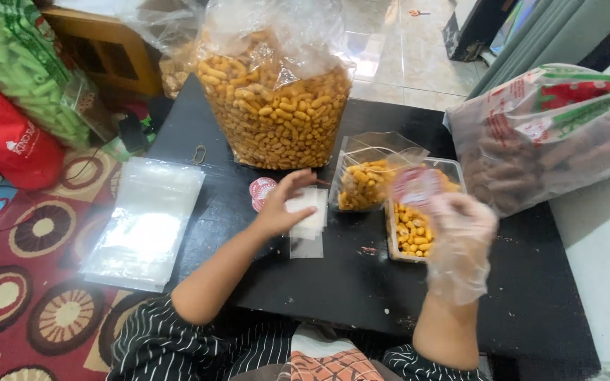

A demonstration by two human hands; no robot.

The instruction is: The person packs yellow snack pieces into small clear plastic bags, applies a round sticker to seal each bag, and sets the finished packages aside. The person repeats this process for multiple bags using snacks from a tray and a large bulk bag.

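At frame centre, a small pouch [310,212] on the black table [347,282] is pressed under the left hand [280,208], fingers spread. A round label [414,185] is pinched by the gloved right hand [460,229] above the snack tub [411,229].

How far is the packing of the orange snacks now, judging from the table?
Done: one small pouch stands filled. In hand: the left hand presses on small white sheets, and the gloved right hand holds a round red label over the snack tray. Left: the big bag is nearly full, and empty pouches wait.
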